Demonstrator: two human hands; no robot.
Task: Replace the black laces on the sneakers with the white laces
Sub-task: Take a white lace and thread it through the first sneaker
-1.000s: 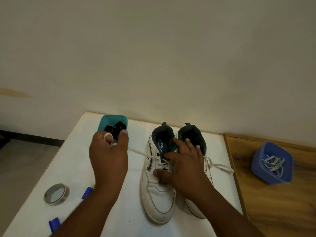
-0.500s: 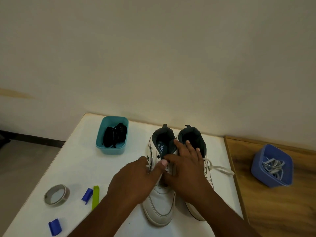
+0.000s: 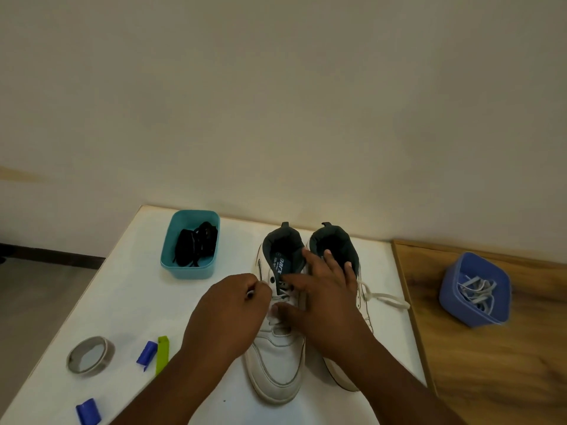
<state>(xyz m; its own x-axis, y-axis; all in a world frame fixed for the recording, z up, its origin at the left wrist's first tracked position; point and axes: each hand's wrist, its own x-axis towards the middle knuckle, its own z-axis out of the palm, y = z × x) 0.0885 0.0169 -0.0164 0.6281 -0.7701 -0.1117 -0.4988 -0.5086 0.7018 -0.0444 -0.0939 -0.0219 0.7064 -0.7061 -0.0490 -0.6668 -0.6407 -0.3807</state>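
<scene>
Head view, white table (image 3: 101, 302) against a plain wall, wooden surface (image 3: 491, 363) adjoining on the right.

Item 1: pair of white sneakers, standing side by side and touching near the middle of the table. Left sneaker (image 3: 277, 360) and right sneaker (image 3: 337, 246) are both lying with long axes running from the viewer toward the wall, toes pointing at the viewer, dark-lined heel openings facing the wall.

Item 2: white lace (image 3: 383, 297), threaded across the eyelets of the left sneaker; a loose white end is trailing off the right sneaker toward the wooden surface.

Item 3: left hand (image 3: 228, 317), sitting just beside the outer eyelets of the left sneaker, fingers curling tightly and pinching what looks like a lace tip; the tip itself is too small to confirm.

Item 4: right hand (image 3: 325, 305), lying flat over both sneakers with fingers spread wide, thumb pressing on the left sneaker's lacing, fingertips reaching the collar of the right sneaker.

Item 5: teal tub (image 3: 171, 262), standing left of the sneakers, containing bundled black laces (image 3: 196, 246).

Item 6: blue tub (image 3: 451, 299), sitting on the wooden surface, well apart from the sneakers, containing pale laces (image 3: 475, 291).

Item 7: tape roll (image 3: 90, 355), two blue clips (image 3: 147, 352) (image 3: 88, 411) and a green clip (image 3: 162, 354), lying near the table's left front.
</scene>
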